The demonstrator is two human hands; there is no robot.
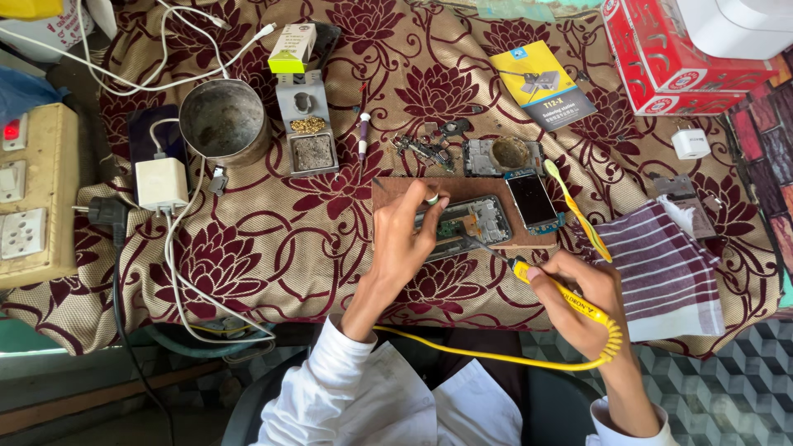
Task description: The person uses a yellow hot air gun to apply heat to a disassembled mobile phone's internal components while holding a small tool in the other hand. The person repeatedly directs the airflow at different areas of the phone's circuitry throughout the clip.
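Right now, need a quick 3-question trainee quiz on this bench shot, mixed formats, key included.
1. True or false: the right hand holds a yellow-handled soldering iron with its tip on the opened phone.
2. What does the left hand rest on?
A) metal cup
B) opened phone
C) striped cloth
3. Fill in: the yellow toothbrush lies to the ____ of the small phone screen.

Key: 1 true; 2 B; 3 right
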